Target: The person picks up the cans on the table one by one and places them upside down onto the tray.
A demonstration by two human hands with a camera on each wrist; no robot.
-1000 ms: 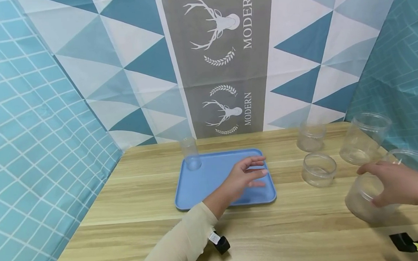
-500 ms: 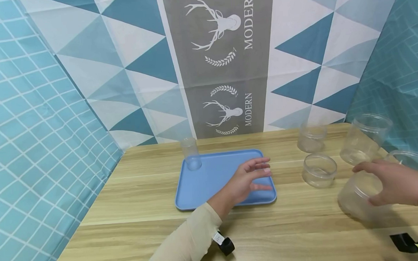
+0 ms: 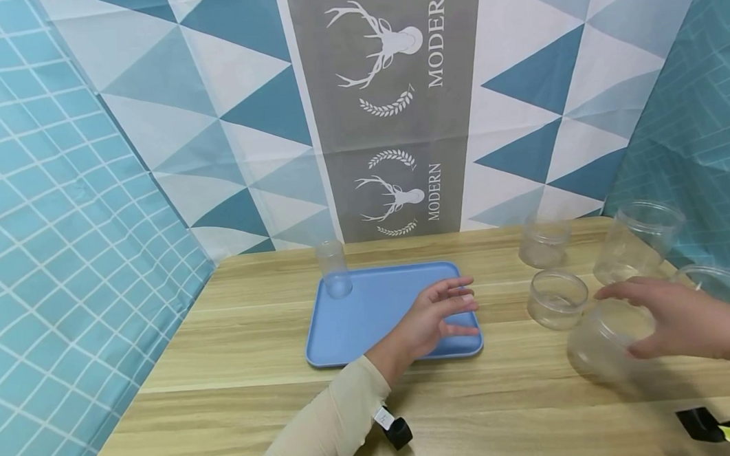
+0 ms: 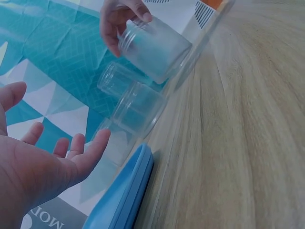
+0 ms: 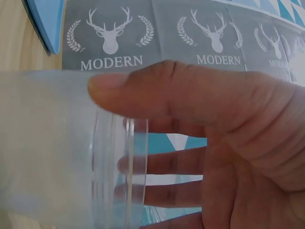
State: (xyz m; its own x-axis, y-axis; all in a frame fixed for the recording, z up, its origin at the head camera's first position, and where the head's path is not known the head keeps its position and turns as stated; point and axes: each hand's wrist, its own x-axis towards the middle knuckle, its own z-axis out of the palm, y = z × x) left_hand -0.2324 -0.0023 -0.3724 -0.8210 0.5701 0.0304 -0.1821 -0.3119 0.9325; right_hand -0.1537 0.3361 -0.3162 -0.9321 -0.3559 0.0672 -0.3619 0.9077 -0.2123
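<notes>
1 clear jar point(image 3: 603, 346) is tilted in the right hand point(image 3: 679, 318), gripped near its rim, close to a short container point(image 3: 557, 304); the left hand point(image 3: 428, 317), fingers spread, holds nothing above the blue tray point(image 3: 369, 310). The step looks like a carry, so the next move calls for clearance from that container.

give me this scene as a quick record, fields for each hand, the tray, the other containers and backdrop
right grip: holds a clear jar near its rim
left grip: holds nothing, over the tray's right part
blue tray: on the wooden table
on tray: narrow clear container, far left corner
right of tray: shallow clear container, others behind and farther right, some partly hidden
backdrop: patterned wall covering, deer heads, "MODERN"
</notes>
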